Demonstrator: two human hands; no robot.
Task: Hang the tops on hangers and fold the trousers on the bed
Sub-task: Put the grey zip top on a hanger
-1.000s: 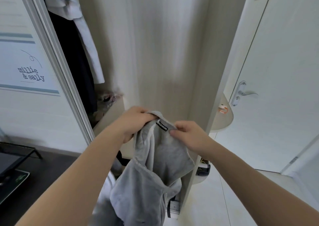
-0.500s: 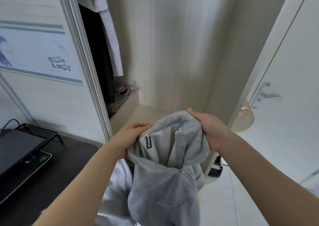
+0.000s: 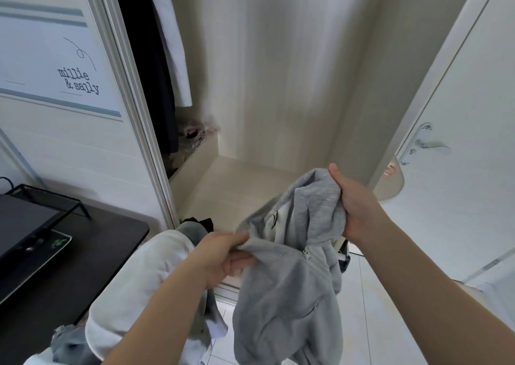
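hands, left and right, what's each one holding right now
Left hand: fingers pinch an edge of the grey hoodie.
Right hand: fingers curled round the bunched top of the grey hoodie.

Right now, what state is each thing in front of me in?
grey hoodie: bunched, held up, not on a hanger
left hand: grips the hoodie's edge
right hand: grips the hoodie's top
wardrobe door: slid open
room door: looks shut
white top: hanging in the wardrobe
screen: dark
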